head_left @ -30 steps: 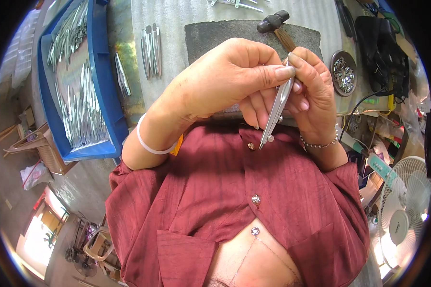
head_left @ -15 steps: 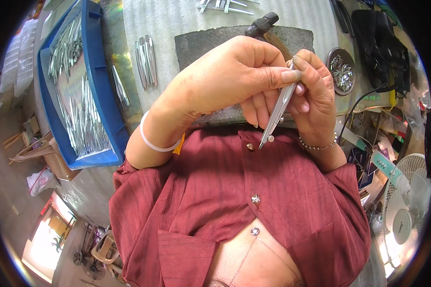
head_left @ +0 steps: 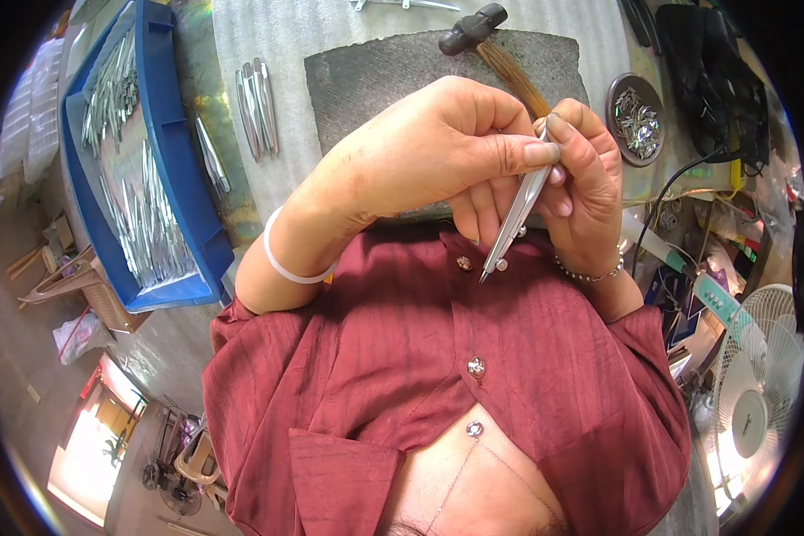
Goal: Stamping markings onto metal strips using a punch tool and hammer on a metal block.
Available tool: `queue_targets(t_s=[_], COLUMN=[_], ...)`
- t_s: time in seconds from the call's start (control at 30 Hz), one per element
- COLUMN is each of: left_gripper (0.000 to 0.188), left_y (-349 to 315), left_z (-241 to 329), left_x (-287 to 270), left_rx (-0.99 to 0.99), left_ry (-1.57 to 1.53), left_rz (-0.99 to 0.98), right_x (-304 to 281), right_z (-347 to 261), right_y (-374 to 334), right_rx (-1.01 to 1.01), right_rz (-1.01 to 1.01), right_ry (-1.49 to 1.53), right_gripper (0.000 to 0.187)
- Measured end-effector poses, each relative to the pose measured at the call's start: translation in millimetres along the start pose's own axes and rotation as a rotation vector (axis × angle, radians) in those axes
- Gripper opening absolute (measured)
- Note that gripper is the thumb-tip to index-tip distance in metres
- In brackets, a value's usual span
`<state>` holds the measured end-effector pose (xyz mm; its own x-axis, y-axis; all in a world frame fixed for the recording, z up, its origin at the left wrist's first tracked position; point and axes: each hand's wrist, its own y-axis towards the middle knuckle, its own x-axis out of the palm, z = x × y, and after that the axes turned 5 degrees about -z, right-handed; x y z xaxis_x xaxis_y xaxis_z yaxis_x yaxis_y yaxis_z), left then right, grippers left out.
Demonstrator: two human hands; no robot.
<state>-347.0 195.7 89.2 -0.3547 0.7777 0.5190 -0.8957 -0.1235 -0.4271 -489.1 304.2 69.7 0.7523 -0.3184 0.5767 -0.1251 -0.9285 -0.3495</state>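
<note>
In front of my chest, both hands hold a slim silver drawing compass (head_left: 520, 210). Its legs are together and slant down to the left, with small screw knobs near the pointed lower end. My left hand (head_left: 460, 143) pinches the upper end between thumb and fingers. From the other side, my right hand (head_left: 590, 156) grips the same end, thumb and forefinger at its tip. The fingers partly hide that top end. Just beyond the hands, a hammer (head_left: 512, 76) with a wooden handle lies on a dark grey slab (head_left: 375, 85).
A blue tray (head_left: 207, 205) of many slim silver pieces stands at left. Beside it lie more silver pieces (head_left: 257, 107). On the right are a round dish (head_left: 613, 112) of small metal parts, a black bag (head_left: 710, 85), a cable and a white fan (head_left: 750, 384).
The view has shifted slightly, showing more of the hammer and slab. Both hands keep their grip on the compass, with almost no movement.
</note>
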Motion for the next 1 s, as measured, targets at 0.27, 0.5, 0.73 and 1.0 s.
queue_targets(t_s=[0.27, 0.5, 0.73, 1.0], left_gripper=[0.026, 0.027, 0.026, 0.024], left_y=[0, 1, 0, 1], left_z=[-3, -7, -2, 8], left_x=[2, 2, 3, -3], left_rx=[-0.003, 0.014, 0.017, 0.040], left_ry=[-0.002, -0.036, -0.053, -0.082], left_rz=[-0.002, 0.017, 0.056, 0.055], right_x=[-2, 0, 1, 8], right_z=[3, 1, -2, -12], right_y=[-2, -2, 2, 12], right_rx=[-0.007, 0.018, 0.019, 0.034], right_rz=[0.001, 0.021, -0.005, -0.009], right_ry=[0.003, 0.010, 0.012, -0.013], right_gripper=[0.018, 0.018, 0.018, 0.017])
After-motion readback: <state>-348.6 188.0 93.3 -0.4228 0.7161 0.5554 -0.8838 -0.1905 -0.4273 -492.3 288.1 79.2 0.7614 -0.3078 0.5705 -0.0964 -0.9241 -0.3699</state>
